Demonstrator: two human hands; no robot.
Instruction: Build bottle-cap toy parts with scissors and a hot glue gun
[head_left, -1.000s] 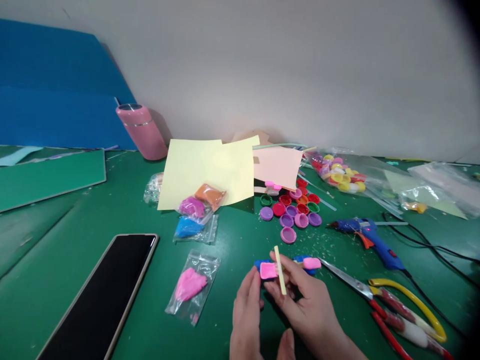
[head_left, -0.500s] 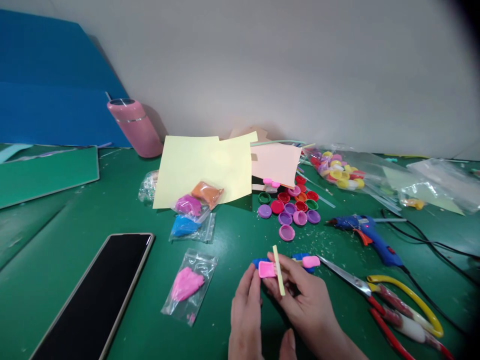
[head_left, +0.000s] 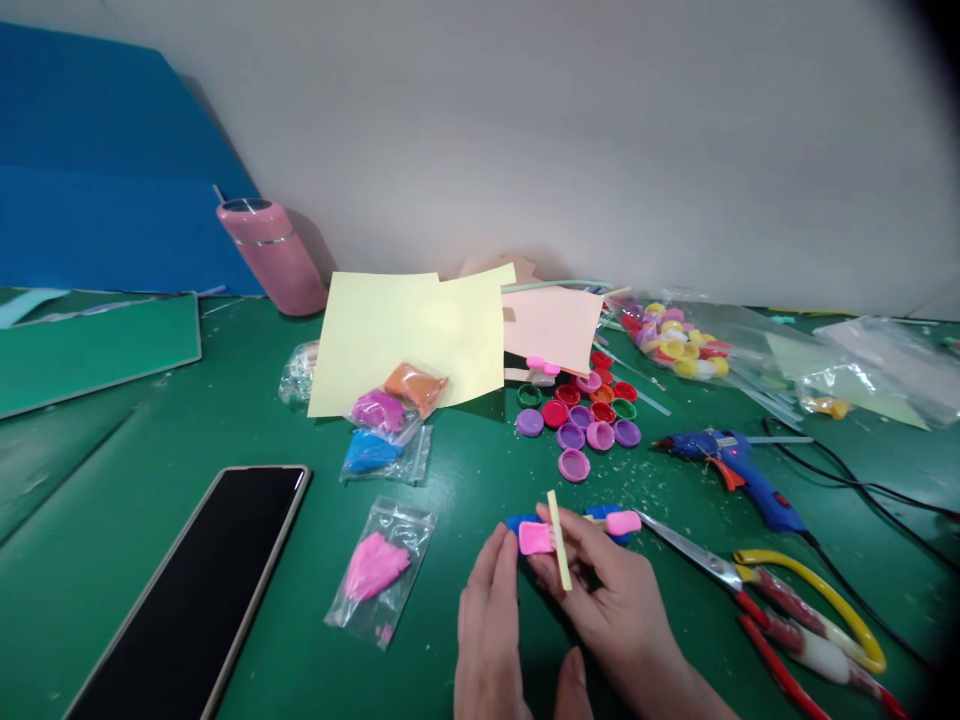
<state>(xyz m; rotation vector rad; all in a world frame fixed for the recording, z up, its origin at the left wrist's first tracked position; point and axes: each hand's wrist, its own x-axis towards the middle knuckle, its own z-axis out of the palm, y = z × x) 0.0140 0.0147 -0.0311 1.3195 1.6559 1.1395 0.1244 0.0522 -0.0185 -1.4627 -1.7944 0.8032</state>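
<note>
My right hand (head_left: pixel 619 600) pinches a small craft piece: a pink clay-like square (head_left: pixel 535 538) with a pale yellow strip (head_left: pixel 559 545) standing across it. Blue material (head_left: pixel 517 523) shows behind the square. Alongside, my left hand (head_left: pixel 487 620) has its fingers stretched out and its thumb apart. Its fingertips are close to the square's left edge; whether they touch is unclear. Just beyond my right hand lies another piece with a pink end (head_left: pixel 623 523) over blue. Part of each piece is hidden by my right fingers.
Scissors (head_left: pixel 697 552) and a blue glue gun (head_left: pixel 750 480) lie right. Coloured caps (head_left: pixel 574 465) are spread beyond my hands. Left are a bag of pink clay (head_left: pixel 377 566), a phone (head_left: pixel 195 590) and yellow paper (head_left: pixel 409 330). A pink tumbler (head_left: pixel 276 260) leans behind.
My left hand has shifted very slightly, its fingertips drawing a little to the left. My right hand keeps the same pinch on the pink piece and strip.
</note>
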